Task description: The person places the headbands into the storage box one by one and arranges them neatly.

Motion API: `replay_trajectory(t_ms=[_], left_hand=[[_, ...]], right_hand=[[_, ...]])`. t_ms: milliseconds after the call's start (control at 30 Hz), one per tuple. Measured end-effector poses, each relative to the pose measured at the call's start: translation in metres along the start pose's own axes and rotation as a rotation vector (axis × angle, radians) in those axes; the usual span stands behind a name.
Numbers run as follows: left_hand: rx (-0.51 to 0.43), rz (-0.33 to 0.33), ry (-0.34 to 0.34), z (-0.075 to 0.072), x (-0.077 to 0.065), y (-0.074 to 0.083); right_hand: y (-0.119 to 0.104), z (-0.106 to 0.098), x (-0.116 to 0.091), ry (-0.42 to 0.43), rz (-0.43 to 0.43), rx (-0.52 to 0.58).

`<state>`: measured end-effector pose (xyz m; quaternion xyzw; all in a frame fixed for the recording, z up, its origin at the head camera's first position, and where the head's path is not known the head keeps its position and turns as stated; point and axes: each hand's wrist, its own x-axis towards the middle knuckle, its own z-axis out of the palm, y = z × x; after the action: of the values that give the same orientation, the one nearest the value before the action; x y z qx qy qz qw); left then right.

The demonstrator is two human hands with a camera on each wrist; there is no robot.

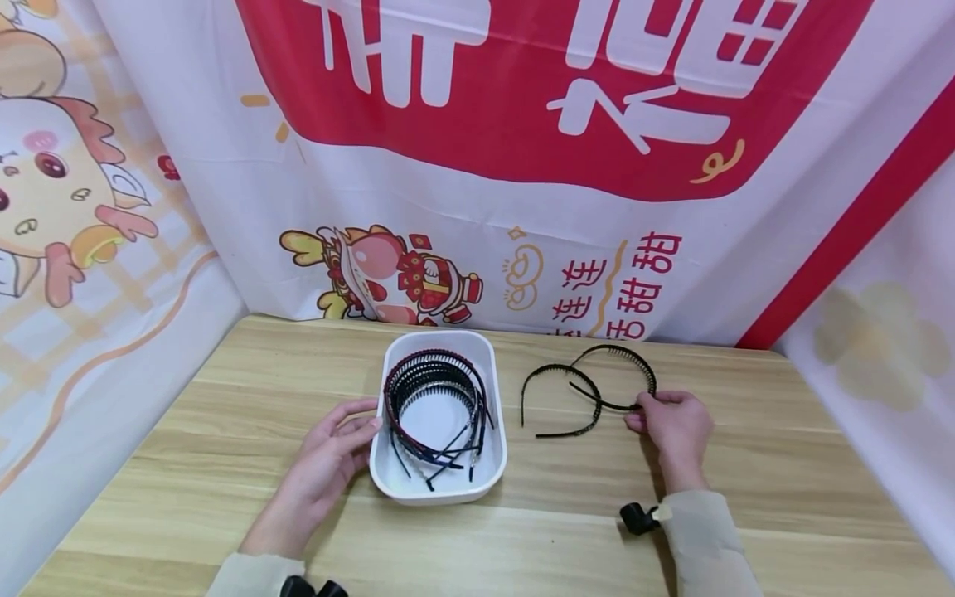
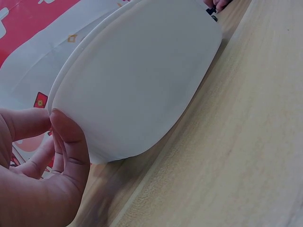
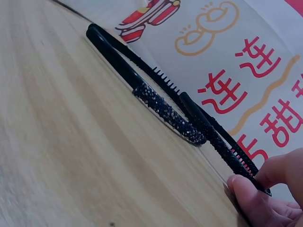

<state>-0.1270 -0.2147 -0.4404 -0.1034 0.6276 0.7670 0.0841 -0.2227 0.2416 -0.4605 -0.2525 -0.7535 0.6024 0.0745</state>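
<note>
At the middle of the table stands a white plastic tub [image 1: 498, 431] with several black toothed headbands [image 1: 395, 414] stacked inside. My left hand [image 1: 332, 456] pinches the tub's left rim between thumb and fingers; the left wrist view shows this grip on the tub wall [image 2: 142, 75]. To the tub's right, my right hand [image 1: 679, 427] pinches the side of a black headband [image 3: 222, 146]. That headband overlaps a second headband [image 1: 567, 434], which has a glittery coating and lies on the table nearer to me.
The wooden table [image 1: 567, 547] meets a hanging cloth [image 1: 462, 199] with red and white print at its back. More printed cloth hangs at the left and right sides. A small black device [image 1: 637, 518] sits on my right wrist.
</note>
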Motion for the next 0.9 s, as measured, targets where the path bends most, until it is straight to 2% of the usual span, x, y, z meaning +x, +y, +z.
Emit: replay_trajectory(t_ms=[467, 600, 900], left_hand=[[-0.004, -0.003, 0.001, 0.0002, 0.0001, 0.0006], [-0.009, -0.006, 0.000, -0.0003, 0.0002, 0.0006], [-0.014, -0.006, 0.003, -0.0001, -0.0003, 0.0005]], right_hand=[[-0.0035, -0.0078, 0.0004, 0.069, 0.033, 0.080], [-0.0054, -0.0089, -0.0004, 0.069, 0.044, 0.118], [-0.0102, -0.0071, -0.0028, 0.054, 0.028, 0.129]])
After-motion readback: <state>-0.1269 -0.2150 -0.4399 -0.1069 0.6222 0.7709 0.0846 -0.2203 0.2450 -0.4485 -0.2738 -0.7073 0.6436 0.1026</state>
